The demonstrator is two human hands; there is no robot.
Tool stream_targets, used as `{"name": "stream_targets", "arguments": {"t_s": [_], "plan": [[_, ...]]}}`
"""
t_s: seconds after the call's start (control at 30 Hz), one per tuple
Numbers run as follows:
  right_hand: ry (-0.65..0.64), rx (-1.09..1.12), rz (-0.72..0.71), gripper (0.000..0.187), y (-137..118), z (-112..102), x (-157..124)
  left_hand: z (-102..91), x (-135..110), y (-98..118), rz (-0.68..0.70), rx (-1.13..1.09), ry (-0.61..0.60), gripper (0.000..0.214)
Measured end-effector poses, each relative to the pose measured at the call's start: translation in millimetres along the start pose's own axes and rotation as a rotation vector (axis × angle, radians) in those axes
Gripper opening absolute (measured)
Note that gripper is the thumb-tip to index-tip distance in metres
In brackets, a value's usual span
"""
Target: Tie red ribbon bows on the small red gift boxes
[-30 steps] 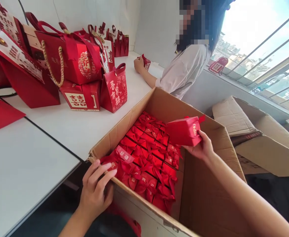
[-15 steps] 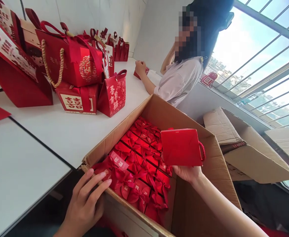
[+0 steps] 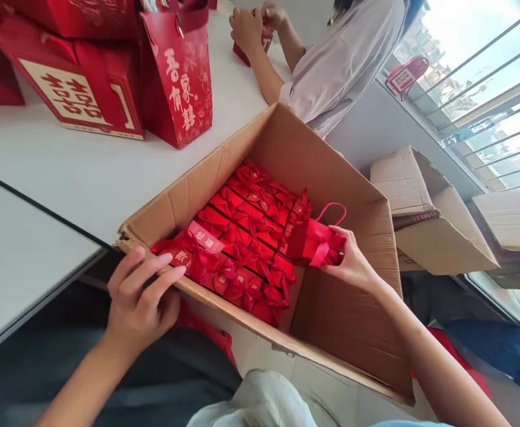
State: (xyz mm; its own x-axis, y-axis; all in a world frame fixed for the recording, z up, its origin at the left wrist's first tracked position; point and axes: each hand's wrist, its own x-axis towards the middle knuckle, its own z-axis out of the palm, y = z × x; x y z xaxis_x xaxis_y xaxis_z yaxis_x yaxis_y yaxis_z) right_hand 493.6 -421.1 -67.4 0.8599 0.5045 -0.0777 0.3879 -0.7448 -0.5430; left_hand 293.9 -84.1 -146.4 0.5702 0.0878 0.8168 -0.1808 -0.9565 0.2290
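Note:
A large open cardboard box (image 3: 348, 332) holds rows of red gift boxes (image 3: 242, 237) tied with ribbon bows. My right hand (image 3: 353, 261) is inside it, gripping one red gift box (image 3: 302, 240) with a pink bow and a rope handle that loops upward. This gift box is tilted beside the packed rows, near the bare strip of the carton floor. My left hand (image 3: 144, 290) rests over the carton's near left rim, thumb below and fingers bent across the edge.
On the white table (image 3: 64, 178) stand a double-happiness gift box (image 3: 77, 95) and a red paper bag (image 3: 179, 83). A co-worker (image 3: 331, 77) handles a small red box at the far side. More cardboard boxes (image 3: 437, 219) stand to the right below a barred window.
My right hand has lowered the red gift box into the carton and turned it so its bow shows. The view has tilted downward. My left hand stays on the rim.

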Motion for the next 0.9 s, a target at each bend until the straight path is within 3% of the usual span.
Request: {"name": "stream_targets", "arguments": {"t_s": [0.13, 0.23, 0.43, 0.6, 0.7, 0.83, 0.9], "plan": [[-0.342, -0.357, 0.114, 0.076, 22.2, 6.1, -28.6, 1.3, 3.4, 5.5, -0.061, 0.004, -0.018, 0.033], [-0.561, -0.499, 0.263, 0.079, 30.0, 14.0, -38.7, 3.6, 4.4, 6.5, -0.044, 0.003, -0.001, 0.031], [-0.777, -0.504, 0.408, 0.083, 30.7, 33.4, -40.7, 5.6, 1.6, 4.4, -0.063, -0.034, -0.006, 0.040], [-0.942, -0.450, 0.538, 0.101, 36.8, 46.6, -44.5, 6.4, 0.0, 4.6, -0.051, -0.056, 0.021, 0.049], [-0.978, -0.309, 0.541, 0.080, 45.2, 48.5, -36.4, 6.2, 0.2, 5.6, -0.057, -0.053, 0.011, 0.051], [-0.878, -0.194, 0.520, 0.034, 53.5, 57.4, -27.3, 4.8, 0.6, 7.3, -0.069, -0.070, -0.009, 0.052], [-0.850, -0.115, 0.519, 0.023, 51.2, 66.7, -32.6, 3.9, 0.5, 8.1, -0.076, -0.085, -0.020, 0.053]]}}
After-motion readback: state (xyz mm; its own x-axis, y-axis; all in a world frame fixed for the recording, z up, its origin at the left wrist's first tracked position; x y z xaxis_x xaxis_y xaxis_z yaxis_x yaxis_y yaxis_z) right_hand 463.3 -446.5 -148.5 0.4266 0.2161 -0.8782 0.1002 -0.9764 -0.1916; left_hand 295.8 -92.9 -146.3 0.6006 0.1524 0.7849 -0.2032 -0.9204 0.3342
